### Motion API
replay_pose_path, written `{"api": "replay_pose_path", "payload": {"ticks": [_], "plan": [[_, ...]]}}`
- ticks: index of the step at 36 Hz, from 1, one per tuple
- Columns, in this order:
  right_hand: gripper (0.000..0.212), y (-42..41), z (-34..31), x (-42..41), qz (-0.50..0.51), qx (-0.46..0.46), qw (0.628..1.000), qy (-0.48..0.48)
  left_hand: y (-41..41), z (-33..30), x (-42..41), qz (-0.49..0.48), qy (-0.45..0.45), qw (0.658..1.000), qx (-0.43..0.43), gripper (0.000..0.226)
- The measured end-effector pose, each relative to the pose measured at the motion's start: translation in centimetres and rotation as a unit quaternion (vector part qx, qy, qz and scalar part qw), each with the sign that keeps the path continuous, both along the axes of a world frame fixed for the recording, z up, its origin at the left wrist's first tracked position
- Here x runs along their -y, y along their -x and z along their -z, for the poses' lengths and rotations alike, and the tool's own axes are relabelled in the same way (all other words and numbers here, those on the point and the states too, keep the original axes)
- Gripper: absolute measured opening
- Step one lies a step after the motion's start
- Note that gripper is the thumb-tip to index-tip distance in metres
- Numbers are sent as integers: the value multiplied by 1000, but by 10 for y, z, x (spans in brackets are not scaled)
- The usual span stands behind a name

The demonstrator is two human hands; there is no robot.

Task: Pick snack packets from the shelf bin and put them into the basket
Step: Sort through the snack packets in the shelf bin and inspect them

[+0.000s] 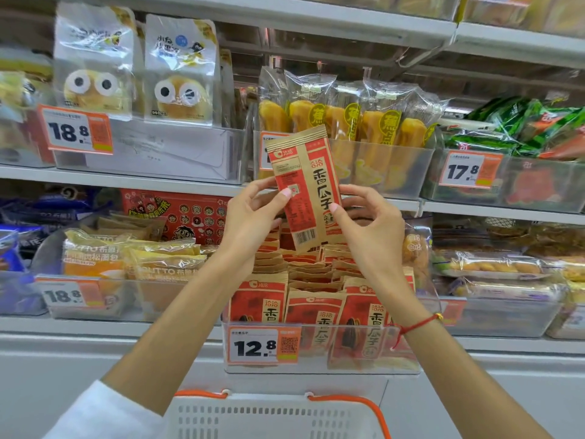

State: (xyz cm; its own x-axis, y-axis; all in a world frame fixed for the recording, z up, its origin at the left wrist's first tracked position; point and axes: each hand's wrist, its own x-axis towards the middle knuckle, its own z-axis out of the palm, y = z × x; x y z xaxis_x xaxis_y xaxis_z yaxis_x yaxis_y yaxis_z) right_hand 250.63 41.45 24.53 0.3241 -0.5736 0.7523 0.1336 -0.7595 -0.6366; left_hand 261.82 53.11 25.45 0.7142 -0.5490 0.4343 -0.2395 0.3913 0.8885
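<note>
Pinching a tall red-and-kraft paper seed packet (305, 188) upright between both hands' fingers (286, 193), I see the white orange-rimmed plastic basket (278, 416) directly below.

The basket (275, 416) is cut off at the bottom edge — only its back rim and orange handles show. The left hand (250, 223) and right hand (370, 229) hide the lower sides of the held packet (305, 185). Its small print is too tiny to read. The blue packs (19, 245) at the left edge are blurry.
</note>
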Motion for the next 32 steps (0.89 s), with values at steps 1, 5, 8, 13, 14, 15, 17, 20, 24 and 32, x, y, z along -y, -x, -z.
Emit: {"api": "replay_pose_path", "payload": {"ticks": [1,5,8,13,14,15,17,20,24,32], "plan": [[39,-1,1,-3,3,-17,1000,14,2,0,2,-9,7,1000,3,22],[92,-8,7,-10,40,-105,992,63,11,2,7,-29,30,999,10,19],[97,-10,10,-7,54,-109,990,64,16,1,9,-23,30,999,20,23],[85,4,-6,5,-97,-152,982,-51,16,-3,6,-11,16,999,36,18],[84,7,-11,7,-161,-150,969,-110,14,-4,5,-9,8,999,35,19],[81,9,-13,12,-219,-145,950,-168,11,-5,4,-9,-6,999,36,24],[75,14,-16,20,-309,-151,906,-245,3,-8,2,-7,-41,999,34,36],[79,20,-15,26,-419,-183,837,-302,-7,-11,-2,21,-94,995,35,42],[37,30,-18,19,-473,-213,776,-359,-11,-11,-9,79,-123,989,23,36],[39,35,-23,20,-422,-241,818,-307,-19,-8,-10,69,-74,995,-5,33]]}}
